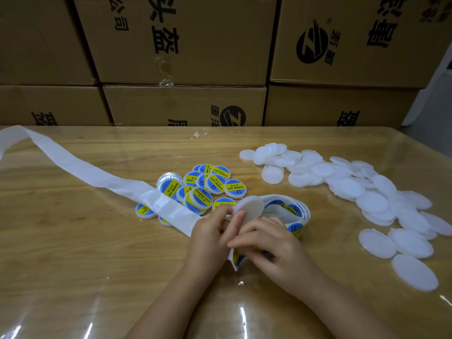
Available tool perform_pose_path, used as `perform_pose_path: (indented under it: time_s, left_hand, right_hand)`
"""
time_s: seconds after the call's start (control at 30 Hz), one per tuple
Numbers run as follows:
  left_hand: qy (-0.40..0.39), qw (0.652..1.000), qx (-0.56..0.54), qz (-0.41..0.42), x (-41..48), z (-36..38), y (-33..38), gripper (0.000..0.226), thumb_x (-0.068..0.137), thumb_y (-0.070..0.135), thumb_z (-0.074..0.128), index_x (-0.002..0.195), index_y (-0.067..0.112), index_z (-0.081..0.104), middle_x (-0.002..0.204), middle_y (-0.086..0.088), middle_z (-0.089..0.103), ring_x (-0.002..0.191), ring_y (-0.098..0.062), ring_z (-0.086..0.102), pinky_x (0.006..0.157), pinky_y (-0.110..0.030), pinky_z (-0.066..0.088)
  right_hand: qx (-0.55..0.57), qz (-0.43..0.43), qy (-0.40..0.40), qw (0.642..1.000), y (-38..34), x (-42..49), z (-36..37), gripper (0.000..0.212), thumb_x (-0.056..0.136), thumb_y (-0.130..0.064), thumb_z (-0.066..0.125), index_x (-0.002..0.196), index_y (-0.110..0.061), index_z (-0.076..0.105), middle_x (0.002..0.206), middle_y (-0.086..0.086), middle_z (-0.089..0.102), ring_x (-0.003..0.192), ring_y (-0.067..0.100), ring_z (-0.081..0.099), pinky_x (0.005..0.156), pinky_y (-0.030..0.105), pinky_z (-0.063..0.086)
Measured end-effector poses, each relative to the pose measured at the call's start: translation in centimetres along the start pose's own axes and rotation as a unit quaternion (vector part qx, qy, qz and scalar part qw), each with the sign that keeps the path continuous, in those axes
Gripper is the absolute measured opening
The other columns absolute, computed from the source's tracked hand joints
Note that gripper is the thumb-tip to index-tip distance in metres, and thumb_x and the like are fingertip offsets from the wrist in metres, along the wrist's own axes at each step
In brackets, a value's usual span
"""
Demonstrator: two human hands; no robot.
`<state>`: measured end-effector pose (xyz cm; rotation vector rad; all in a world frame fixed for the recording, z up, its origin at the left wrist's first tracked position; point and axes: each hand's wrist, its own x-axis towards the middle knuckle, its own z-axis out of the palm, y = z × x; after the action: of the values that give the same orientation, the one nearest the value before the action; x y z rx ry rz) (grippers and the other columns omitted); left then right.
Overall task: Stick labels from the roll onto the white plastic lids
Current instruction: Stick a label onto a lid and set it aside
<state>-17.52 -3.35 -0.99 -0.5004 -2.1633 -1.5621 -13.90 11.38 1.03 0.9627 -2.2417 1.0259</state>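
My left hand (210,234) pinches a plain white lid (249,207) and holds it tilted above the table. My right hand (271,243) curls round the label strip (238,259), whose blue and yellow labels show under my fingers. The label roll (293,211) lies just behind my hands. A pile of labelled lids (203,189) sits behind my left hand. Several plain white lids (362,189) are spread over the right side of the table.
Empty white backing paper (80,165) trails from my hands to the far left edge of the wooden table (73,241), which has a clear plastic cover. Stacked cardboard boxes (183,45) wall off the back.
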Motion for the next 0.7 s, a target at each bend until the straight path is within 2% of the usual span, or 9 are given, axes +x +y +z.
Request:
perform_pose_path:
  time_s: [0.13,0.23,0.3,0.4,0.5,0.6,0.67,0.7]
  left_hand:
    - [0.014,1.0,0.022,-0.001,0.1,-0.1,0.0,0.018,0.081,0.053,0.048,0.072,0.037,0.051,0.04,0.011,0.046,0.041,-0.002,0.039,0.048,-0.022,0.034]
    - [0.019,0.999,0.03,-0.002,0.1,-0.3,-0.1,0.018,0.082,0.052,0.047,0.072,0.038,0.051,0.043,0.013,0.048,0.043,-0.001,0.041,0.048,-0.018,0.032]
    - [0.018,0.999,0.038,-0.003,0.1,-0.3,0.0,0.016,0.083,0.05,0.049,0.071,0.038,0.05,0.045,0.015,0.049,0.043,0.0,0.041,0.047,-0.016,0.029]
    - [0.015,0.998,0.059,-0.005,0.1,-0.3,0.0,0.017,0.085,0.037,0.053,0.07,0.037,0.047,0.046,0.02,0.049,0.045,0.003,0.042,0.047,-0.011,0.027]
    - [0.012,0.997,0.071,-0.005,0.0,-0.3,-0.2,0.018,0.085,0.037,0.053,0.069,0.035,0.047,0.045,0.017,0.047,0.045,0.0,0.041,0.047,-0.011,0.027]
    - [0.015,0.997,0.079,0.006,0.0,-0.4,-0.3,0.028,0.085,0.046,0.049,0.067,0.025,0.049,0.047,0.011,0.043,0.048,-0.006,0.04,0.048,-0.019,0.03]
    - [0.031,0.994,0.097,0.037,0.2,-0.5,-0.1,0.029,0.088,0.043,0.045,0.066,0.024,0.046,0.056,0.009,0.042,0.057,-0.009,0.042,0.056,-0.03,0.038]
    - [0.038,0.994,0.092,0.042,0.4,-0.6,0.1,0.027,0.089,0.041,0.044,0.068,0.025,0.045,0.063,0.009,0.043,0.063,-0.008,0.043,0.06,-0.031,0.039]
  right_hand:
    - [0.004,-0.014,0.027,1.0,-0.2,0.1,-0.1,0.008,0.09,-0.021,0.06,0.092,-0.026,0.066,0.092,-0.008,0.064,0.084,0.013,0.06,0.076,0.037,0.045]
    - [-0.018,-0.01,0.056,0.998,-0.1,0.0,-0.3,0.013,0.089,-0.022,0.06,0.085,-0.018,0.072,0.1,-0.005,0.063,0.089,0.015,0.061,0.073,0.042,0.048]
    - [-0.031,-0.007,0.085,0.996,0.1,0.0,-0.5,0.016,0.089,-0.025,0.061,0.083,-0.018,0.073,0.105,-0.005,0.059,0.091,0.018,0.06,0.073,0.043,0.048]
    - [-0.032,-0.001,0.126,0.992,0.4,0.0,-0.8,0.011,0.086,-0.021,0.064,0.084,-0.018,0.074,0.104,0.001,0.058,0.093,0.022,0.058,0.079,0.037,0.047]
    - [0.013,0.027,0.171,0.985,0.3,0.2,-1.2,0.008,0.084,-0.017,0.065,0.085,-0.018,0.073,0.103,0.005,0.057,0.098,0.018,0.057,0.083,0.028,0.046]
    - [0.049,0.069,0.213,0.973,0.2,0.4,-1.7,0.006,0.083,-0.017,0.064,0.085,-0.019,0.07,0.094,-0.003,0.062,0.094,0.019,0.06,0.081,0.032,0.047]
    - [0.088,0.115,0.238,0.96,0.0,0.6,-1.9,0.009,0.081,-0.016,0.067,0.083,-0.025,0.068,0.087,-0.013,0.065,0.091,0.015,0.06,0.082,0.023,0.046]
    - [0.109,0.143,0.248,0.952,-0.1,0.6,-2.0,0.014,0.08,-0.013,0.068,0.081,-0.028,0.067,0.085,-0.014,0.066,0.09,0.012,0.06,0.082,0.019,0.044]
